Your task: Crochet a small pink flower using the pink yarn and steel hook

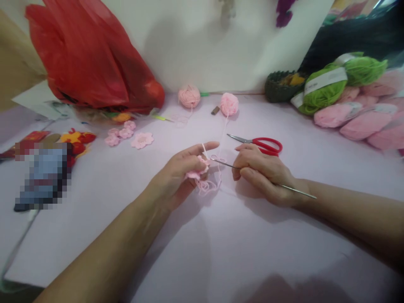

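Note:
Between the thumb and fingers of my left hand (178,174) is a small piece of pink crochet (196,171), partly covered by the thumb. Pink yarn (206,186) loops below it, and a strand passes over the stretched index finger. My right hand (263,174) is closed around a thin metal crochet hook (298,191). The hook's tip reaches the edge of the pink piece; whether yarn is caught on it I cannot tell. From there a strand runs back to a pink yarn ball (229,104). Red-handled scissors (268,145) lie just behind my right hand.
Pink crocheted flowers (142,140) lie at left, near a blurred-out device (44,176) with a cable. A red plastic bag (94,59) stands behind them. Another yarn ball (189,97) sits at the back. Green yarn skeins (326,88), pink skeins (368,122) and a dark basket (279,88) fill the right.

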### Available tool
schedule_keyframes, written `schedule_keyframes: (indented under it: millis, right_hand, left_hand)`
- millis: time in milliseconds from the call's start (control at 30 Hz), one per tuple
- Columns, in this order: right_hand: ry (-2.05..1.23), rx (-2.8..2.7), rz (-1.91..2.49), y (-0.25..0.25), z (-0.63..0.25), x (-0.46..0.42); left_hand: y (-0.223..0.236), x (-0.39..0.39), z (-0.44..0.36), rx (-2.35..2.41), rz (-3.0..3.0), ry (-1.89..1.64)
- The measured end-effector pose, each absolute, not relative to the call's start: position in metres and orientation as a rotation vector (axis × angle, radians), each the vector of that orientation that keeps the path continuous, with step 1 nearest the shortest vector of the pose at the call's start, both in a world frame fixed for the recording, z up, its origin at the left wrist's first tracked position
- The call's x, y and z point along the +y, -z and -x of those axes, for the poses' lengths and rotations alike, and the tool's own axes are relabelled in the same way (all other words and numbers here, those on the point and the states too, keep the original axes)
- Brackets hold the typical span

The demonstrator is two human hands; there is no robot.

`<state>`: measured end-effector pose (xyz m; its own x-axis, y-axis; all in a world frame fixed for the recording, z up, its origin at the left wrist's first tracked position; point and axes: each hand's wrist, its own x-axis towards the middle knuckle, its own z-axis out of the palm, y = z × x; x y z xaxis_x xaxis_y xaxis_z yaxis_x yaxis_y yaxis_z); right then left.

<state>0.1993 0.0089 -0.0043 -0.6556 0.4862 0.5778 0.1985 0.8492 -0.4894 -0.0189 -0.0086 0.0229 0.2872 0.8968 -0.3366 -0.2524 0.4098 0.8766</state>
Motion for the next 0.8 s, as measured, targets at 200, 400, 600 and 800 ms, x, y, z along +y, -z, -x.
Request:
schedule_keyframes:
  millis: [200,400,600,800]
  right_hand:
    - [-0.43,-2.292,0.578,0.01,-0.198,0.01]
    - [-0.446,-2.278,0.595,0.011,-0.198,0.012]
    - [-0.501,-2.282,0.604,0.012,-0.198,0.012]
    - [-0.564,-2.289,0.618,0.012,-0.197,0.011]
  left_hand:
    - [-0.01,-0.016,0.008,0.941,-1.074,-0.773]
    - [-0.01,-0.017,0.01,0.961,-1.102,-0.763]
    - [-0.011,-0.017,0.009,0.97,-1.154,-0.766]
    - [-0.016,-0.019,0.004,1.02,-1.247,-0.754]
